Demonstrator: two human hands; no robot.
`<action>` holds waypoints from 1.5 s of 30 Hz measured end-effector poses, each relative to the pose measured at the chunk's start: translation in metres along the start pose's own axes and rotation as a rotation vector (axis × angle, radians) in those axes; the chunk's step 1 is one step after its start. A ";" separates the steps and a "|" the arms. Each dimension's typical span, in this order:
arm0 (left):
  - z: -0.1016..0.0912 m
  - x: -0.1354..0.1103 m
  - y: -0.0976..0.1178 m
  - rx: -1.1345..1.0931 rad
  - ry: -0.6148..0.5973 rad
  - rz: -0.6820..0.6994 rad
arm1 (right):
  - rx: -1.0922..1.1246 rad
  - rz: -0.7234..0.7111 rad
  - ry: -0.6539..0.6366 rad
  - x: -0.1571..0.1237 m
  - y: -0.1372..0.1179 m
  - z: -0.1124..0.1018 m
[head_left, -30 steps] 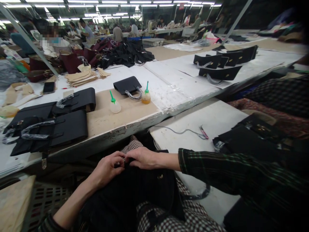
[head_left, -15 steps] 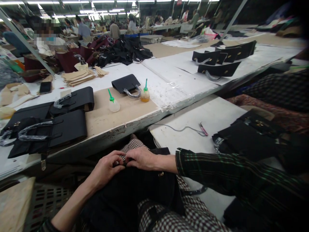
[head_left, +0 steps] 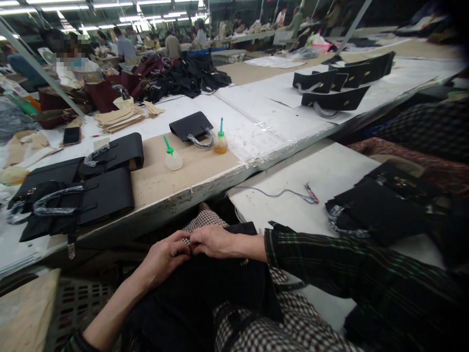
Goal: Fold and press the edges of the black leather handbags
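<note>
The long worktable [head_left: 176, 183] runs just beyond my hands, and below it the black bag [head_left: 220, 288] lies across my lap, its top edge under my fingers. My left hand [head_left: 164, 256] is curled and pinches that edge, and my right hand [head_left: 214, 241], fingers pressed together, pinches the same spot, touching the left. I judge I am working some small detail on the rim, hidden by my fingers. The next move calls for a fine, firm pinch and a steady bag.

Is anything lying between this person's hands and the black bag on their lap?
Nothing visible does. The left hand and the right hand both pinch the top edge of the black bag lying on the lap, in direct contact with it.
</note>
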State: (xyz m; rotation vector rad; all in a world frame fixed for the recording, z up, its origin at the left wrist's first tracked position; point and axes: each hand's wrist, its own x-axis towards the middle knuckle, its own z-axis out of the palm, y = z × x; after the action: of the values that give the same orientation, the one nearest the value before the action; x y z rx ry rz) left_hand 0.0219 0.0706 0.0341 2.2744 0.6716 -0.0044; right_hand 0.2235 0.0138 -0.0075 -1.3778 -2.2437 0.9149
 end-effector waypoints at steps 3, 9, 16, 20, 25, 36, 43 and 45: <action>0.000 0.002 0.001 -0.029 -0.028 -0.019 | 0.038 0.015 -0.039 0.000 0.000 -0.003; 0.004 0.004 0.001 -0.170 -0.011 -0.075 | 0.071 0.041 -0.033 -0.005 -0.002 -0.010; 0.008 0.000 -0.001 -0.273 0.140 -0.178 | 0.038 0.082 0.002 -0.007 -0.008 -0.016; 0.008 0.000 0.000 -0.300 0.133 -0.255 | 0.013 0.148 0.016 -0.007 -0.012 -0.018; 0.009 0.000 -0.001 -0.291 0.125 -0.286 | 0.006 0.169 0.014 -0.006 -0.016 -0.021; 0.008 -0.004 0.000 -0.153 0.142 -0.269 | 0.013 0.143 0.020 -0.004 -0.013 -0.018; 0.006 -0.002 0.003 -0.076 0.108 -0.154 | -0.015 0.148 -0.009 -0.005 -0.015 -0.020; 0.007 0.000 0.002 -0.094 0.092 -0.147 | -0.031 0.144 -0.004 -0.005 -0.015 -0.018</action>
State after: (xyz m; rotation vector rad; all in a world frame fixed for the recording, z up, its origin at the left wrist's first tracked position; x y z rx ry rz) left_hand 0.0241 0.0648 0.0302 2.1411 0.8678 0.0606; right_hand 0.2271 0.0107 0.0158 -1.5699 -2.1934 0.9327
